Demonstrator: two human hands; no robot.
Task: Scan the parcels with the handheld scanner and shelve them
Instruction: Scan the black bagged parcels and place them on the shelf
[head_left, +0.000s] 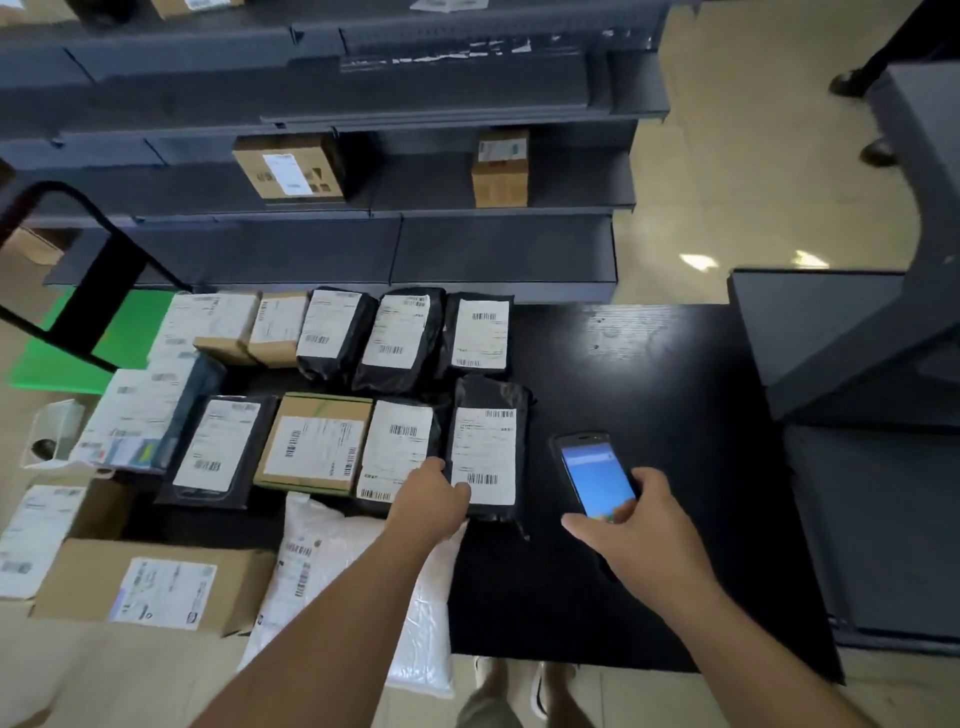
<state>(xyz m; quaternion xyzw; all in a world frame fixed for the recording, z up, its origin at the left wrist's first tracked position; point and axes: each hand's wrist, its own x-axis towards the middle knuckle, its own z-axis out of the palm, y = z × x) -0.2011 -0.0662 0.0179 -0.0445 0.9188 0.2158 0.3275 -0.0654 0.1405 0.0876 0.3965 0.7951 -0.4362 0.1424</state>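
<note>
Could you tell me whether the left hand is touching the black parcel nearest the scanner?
Touching. The head view shows the left hand gripping the lower left edge of the black parcel.

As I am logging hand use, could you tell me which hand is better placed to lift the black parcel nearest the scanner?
Left. The left hand already grips that black parcel at its near edge, while the right hand holds the handheld scanner.

A black table stands on a shiny tan floor with bright spots of light on it, dark grey metal shelves rise behind it, a green sheet lies at the left, and a grey cabinet stands right.
</note>
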